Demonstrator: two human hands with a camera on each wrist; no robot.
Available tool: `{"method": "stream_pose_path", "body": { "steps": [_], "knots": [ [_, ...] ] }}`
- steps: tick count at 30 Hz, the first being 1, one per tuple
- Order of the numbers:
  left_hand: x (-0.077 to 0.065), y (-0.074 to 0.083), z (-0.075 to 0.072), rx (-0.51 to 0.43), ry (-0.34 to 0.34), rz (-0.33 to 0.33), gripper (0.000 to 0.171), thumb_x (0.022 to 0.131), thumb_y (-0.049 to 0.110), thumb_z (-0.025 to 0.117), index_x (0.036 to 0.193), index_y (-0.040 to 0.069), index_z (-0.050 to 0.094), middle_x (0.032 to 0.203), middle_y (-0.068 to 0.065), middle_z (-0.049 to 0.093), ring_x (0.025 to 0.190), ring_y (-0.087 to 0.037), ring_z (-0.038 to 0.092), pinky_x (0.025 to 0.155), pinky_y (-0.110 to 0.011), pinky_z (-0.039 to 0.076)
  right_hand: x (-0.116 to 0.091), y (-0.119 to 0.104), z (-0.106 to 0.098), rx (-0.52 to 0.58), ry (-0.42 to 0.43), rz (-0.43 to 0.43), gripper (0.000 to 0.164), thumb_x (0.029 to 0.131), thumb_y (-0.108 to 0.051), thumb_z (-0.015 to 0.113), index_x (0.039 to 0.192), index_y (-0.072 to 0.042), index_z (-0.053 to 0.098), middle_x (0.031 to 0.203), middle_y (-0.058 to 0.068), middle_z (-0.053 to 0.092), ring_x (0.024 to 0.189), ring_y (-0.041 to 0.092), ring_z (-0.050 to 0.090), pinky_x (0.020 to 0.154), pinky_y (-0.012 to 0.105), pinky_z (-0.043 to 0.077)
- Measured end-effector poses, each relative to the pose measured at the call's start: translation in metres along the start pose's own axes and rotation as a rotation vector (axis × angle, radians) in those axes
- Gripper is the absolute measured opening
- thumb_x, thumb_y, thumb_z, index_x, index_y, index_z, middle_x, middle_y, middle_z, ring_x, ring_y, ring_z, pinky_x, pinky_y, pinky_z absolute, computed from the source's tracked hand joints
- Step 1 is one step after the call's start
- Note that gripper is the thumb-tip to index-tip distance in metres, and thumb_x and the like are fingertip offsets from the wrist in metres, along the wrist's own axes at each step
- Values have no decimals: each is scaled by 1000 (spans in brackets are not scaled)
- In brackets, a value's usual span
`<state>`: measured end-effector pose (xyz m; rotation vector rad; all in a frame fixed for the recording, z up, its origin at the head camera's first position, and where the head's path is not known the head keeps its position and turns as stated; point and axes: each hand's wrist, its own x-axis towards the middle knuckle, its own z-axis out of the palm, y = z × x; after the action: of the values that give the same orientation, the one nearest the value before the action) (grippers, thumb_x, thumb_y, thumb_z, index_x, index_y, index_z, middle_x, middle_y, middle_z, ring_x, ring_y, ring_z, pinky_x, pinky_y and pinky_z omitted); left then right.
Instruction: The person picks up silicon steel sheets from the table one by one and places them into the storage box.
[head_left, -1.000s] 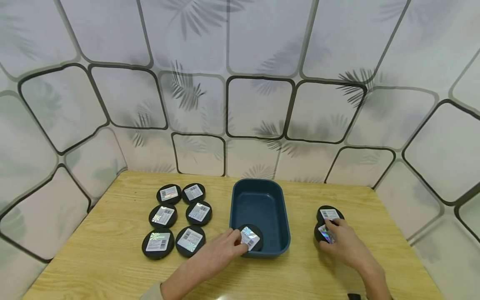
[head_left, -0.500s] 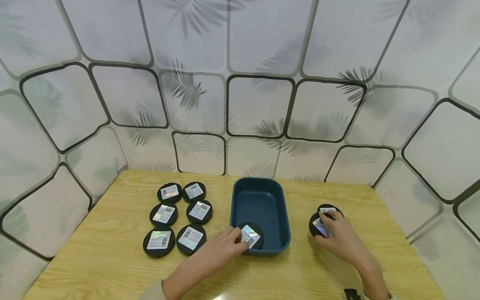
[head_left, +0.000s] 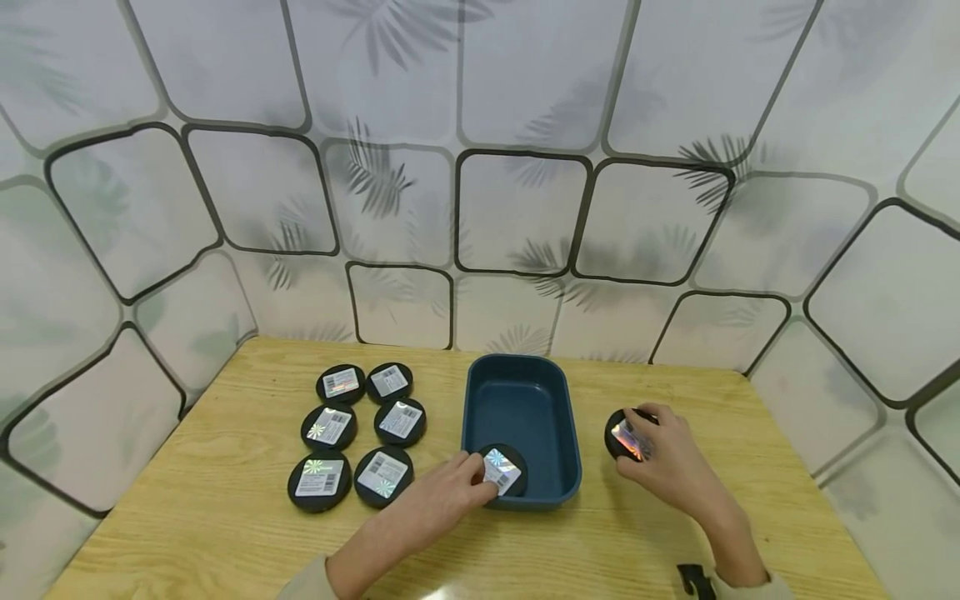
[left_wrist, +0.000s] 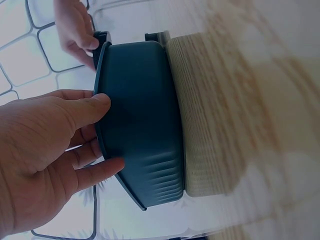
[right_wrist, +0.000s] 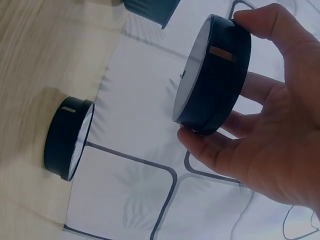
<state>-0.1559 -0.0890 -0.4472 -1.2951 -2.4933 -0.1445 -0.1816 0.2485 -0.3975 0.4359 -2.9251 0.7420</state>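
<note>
My right hand (head_left: 671, 458) pinches a flat round black tin (head_left: 624, 435) by its edge, right of the bin. In the right wrist view that tin (right_wrist: 220, 75) hangs above the table, thumb at one side and fingers at the other. Another tin (right_wrist: 70, 140) sits on the tabletop beyond it; my hand mostly hides this one in the head view. My left hand (head_left: 448, 487) grips the near-left rim of a dark blue plastic bin (head_left: 566, 433). Its thumb presses the bin's outer wall (left_wrist: 135, 110). One labelled tin (head_left: 502, 471) lies inside the bin's near end, beside my left fingers.
Several more black tins with white and shiny labels stand in two columns on the left, among them a near one (head_left: 319, 482) and a far one (head_left: 389, 381). The wooden table (head_left: 225, 550) ends at a patterned cloth backdrop (head_left: 517, 217).
My right hand has lifted the nearer of the two right-hand tins and moved it left and slightly away, towards the bin. My left hand stays at the bin's rim.
</note>
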Motion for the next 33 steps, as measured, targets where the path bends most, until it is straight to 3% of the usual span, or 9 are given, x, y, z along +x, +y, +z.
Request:
{"method": "stream_pose_path", "body": {
  "steps": [17, 23, 33],
  "knots": [
    [0, 0, 1, -16, -23, -12, 18, 92, 8, 65, 105, 21, 66, 98, 1, 52, 83, -12, 46, 70, -18, 43, 17, -28, 1, -24, 35, -78, 63, 80, -18, 72, 137, 1, 57, 138, 27, 45, 121, 48, 43, 76, 53, 44],
    [0, -1, 1, -15, -16, -11, 17, 92, 8, 65, 104, 21, 66, 98, 1, 53, 84, -12, 47, 70, -18, 44, 28, -38, 3, 9, 6, -92, 64, 82, -17, 71, 140, 3, 54, 141, 27, 42, 126, 48, 39, 88, 60, 43],
    [0, 0, 0, -23, -47, -26, 18, 93, 8, 64, 105, 21, 66, 99, 1, 53, 85, -11, 47, 71, -18, 44, 42, -48, 18, 40, -20, -124, 66, 78, -16, 70, 139, 3, 54, 139, 24, 44, 123, 42, 42, 86, 51, 44]
  ]
}}
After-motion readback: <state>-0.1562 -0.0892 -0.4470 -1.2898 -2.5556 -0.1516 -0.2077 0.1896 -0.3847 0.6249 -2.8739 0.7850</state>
